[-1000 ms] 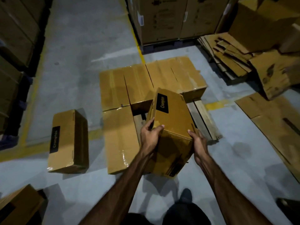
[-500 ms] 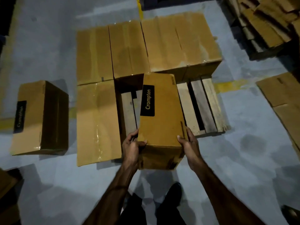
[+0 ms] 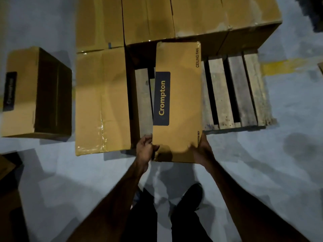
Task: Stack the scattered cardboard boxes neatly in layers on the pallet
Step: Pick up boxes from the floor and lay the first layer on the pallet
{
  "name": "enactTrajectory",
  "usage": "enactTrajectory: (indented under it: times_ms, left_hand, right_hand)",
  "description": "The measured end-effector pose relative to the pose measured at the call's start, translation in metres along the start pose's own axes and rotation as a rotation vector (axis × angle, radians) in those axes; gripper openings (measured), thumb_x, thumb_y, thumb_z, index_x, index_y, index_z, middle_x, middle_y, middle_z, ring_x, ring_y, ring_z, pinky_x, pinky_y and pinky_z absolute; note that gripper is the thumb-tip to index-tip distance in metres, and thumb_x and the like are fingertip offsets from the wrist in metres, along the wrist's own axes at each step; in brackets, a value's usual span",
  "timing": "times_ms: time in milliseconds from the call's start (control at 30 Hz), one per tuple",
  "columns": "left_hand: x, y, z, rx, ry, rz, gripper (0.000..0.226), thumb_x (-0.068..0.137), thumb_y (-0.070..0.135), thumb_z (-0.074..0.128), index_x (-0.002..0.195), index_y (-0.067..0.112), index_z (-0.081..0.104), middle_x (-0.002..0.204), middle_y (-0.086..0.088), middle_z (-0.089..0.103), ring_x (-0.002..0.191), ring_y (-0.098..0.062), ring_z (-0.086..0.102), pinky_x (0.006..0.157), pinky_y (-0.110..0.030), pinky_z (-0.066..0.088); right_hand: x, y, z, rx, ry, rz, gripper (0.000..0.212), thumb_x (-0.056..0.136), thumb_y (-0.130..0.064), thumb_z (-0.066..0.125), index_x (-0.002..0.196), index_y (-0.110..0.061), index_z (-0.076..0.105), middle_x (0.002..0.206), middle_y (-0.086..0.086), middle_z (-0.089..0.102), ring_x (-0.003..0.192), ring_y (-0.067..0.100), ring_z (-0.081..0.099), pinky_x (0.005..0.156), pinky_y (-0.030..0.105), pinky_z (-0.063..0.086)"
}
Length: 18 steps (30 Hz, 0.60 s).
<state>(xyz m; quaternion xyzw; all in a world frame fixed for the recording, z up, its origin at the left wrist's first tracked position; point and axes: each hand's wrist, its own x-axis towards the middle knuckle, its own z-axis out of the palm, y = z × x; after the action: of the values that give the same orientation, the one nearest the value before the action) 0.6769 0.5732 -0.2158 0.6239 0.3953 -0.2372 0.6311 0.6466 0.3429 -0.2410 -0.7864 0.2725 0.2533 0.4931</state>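
Note:
I hold a long cardboard box (image 3: 181, 95) marked "Crompton" and "CEILING FAN" over the bare slats of the wooden pallet (image 3: 244, 91). My left hand (image 3: 146, 149) grips its near left corner and my right hand (image 3: 202, 149) grips its near right corner. Its far end reaches the row of boxes (image 3: 195, 14) standing along the pallet's far side. Another box (image 3: 103, 100) lies on the pallet's left part, with a narrow gap between it and the held box.
A loose Crompton box (image 3: 26, 91) lies on the grey floor left of the pallet. More cardboard (image 3: 7, 165) shows at the lower left edge. A yellow floor line (image 3: 286, 65) runs to the right. My feet (image 3: 190, 194) stand just before the pallet.
The box has gone from tilted and raised to level and low over the pallet slats, moving forward toward the back row. My view has dropped closer to the pallet.

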Motion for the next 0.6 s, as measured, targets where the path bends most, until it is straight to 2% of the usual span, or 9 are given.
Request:
enactTrajectory:
  times_ms: [33,133,167,233,267,333,433,500,600]
  left_hand:
    - [0.004,0.002,-0.001,0.012,-0.030,0.010,0.048,0.090,-0.017,0.057,0.126,0.012,0.069,0.121,-0.008,0.075,0.107,-0.022,0.072,0.078,-0.028,0.060]
    - [0.006,0.012,0.002,0.043,-0.067,0.043,0.058,0.089,-0.021,0.056,0.136,0.011,0.067,0.126,-0.006,0.075,0.112,-0.023,0.070,0.089,-0.033,0.061]
    - [0.003,0.016,0.005,0.062,-0.078,0.062,0.059,0.089,-0.021,0.055,0.138,0.011,0.067,0.128,-0.007,0.074,0.113,-0.023,0.069,0.090,-0.034,0.061]
    - [-0.007,0.023,0.012,0.118,-0.107,0.118,0.059,0.090,-0.019,0.055,0.138,0.013,0.068,0.129,-0.007,0.073,0.111,-0.019,0.069,0.082,-0.029,0.060]
    - [-0.011,0.022,0.016,0.154,-0.144,0.157,0.058,0.091,-0.016,0.056,0.137,0.017,0.068,0.129,-0.004,0.074,0.109,-0.014,0.069,0.080,-0.026,0.059]
    - [-0.017,0.017,0.026,0.217,-0.289,0.260,0.053,0.093,-0.003,0.061,0.138,0.025,0.067,0.133,0.002,0.072,0.119,-0.010,0.067,0.094,-0.030,0.058]
    - [-0.027,0.005,0.055,0.282,-0.454,0.375,0.051,0.090,0.014,0.064,0.141,0.020,0.066,0.149,-0.001,0.062,0.141,-0.021,0.055,0.115,-0.046,0.048]
    - [-0.033,0.001,0.079,0.290,-0.490,0.420,0.054,0.088,0.011,0.063,0.142,0.015,0.065,0.146,0.002,0.064,0.140,-0.017,0.056,0.117,-0.042,0.047]
    - [-0.032,-0.005,0.107,0.334,-0.538,0.406,0.060,0.082,0.009,0.064,0.141,0.020,0.061,0.141,0.004,0.066,0.134,-0.016,0.061,0.117,-0.040,0.046]
  right_hand:
    - [-0.001,0.000,0.003,-0.114,0.030,-0.048,0.081,0.085,-0.045,0.064,0.155,-0.015,0.035,0.155,0.020,0.047,0.141,0.040,0.047,0.108,0.056,0.049]
    - [-0.012,-0.011,0.015,-0.646,0.240,-0.261,0.090,0.092,-0.027,0.067,0.165,-0.009,0.018,0.171,0.019,0.021,0.155,0.040,0.025,0.111,0.068,0.043]
    - [-0.014,-0.015,0.017,-0.764,0.268,-0.330,0.088,0.093,-0.027,0.066,0.165,-0.008,0.020,0.173,0.017,0.017,0.157,0.039,0.021,0.111,0.070,0.039]
    - [-0.017,-0.020,0.020,-0.858,0.274,-0.406,0.081,0.093,-0.035,0.064,0.161,-0.006,0.031,0.173,0.015,0.017,0.159,0.035,0.020,0.117,0.069,0.029]
    - [-0.019,-0.021,0.021,-0.844,0.285,-0.389,0.079,0.095,-0.041,0.062,0.159,-0.004,0.036,0.172,0.016,0.019,0.158,0.035,0.022,0.120,0.067,0.027]
    - [-0.020,-0.023,0.019,-0.741,0.348,-0.318,0.081,0.099,-0.055,0.052,0.158,-0.001,0.038,0.170,0.020,0.024,0.157,0.037,0.025,0.120,0.065,0.029]
    - [-0.016,-0.035,-0.003,-0.557,0.298,-0.143,0.099,0.098,-0.078,0.036,0.165,-0.007,0.020,0.172,0.023,0.009,0.159,0.041,0.011,0.122,0.069,0.023]
    - [-0.007,-0.042,-0.026,-0.455,0.216,-0.056,0.109,0.091,-0.088,0.031,0.167,-0.013,0.006,0.174,0.018,-0.003,0.160,0.039,0.001,0.123,0.070,0.016]
    - [0.005,-0.037,-0.059,-0.451,0.245,-0.021,0.112,0.088,-0.088,0.037,0.167,-0.018,-0.001,0.175,0.012,-0.002,0.160,0.039,0.006,0.122,0.066,0.023]
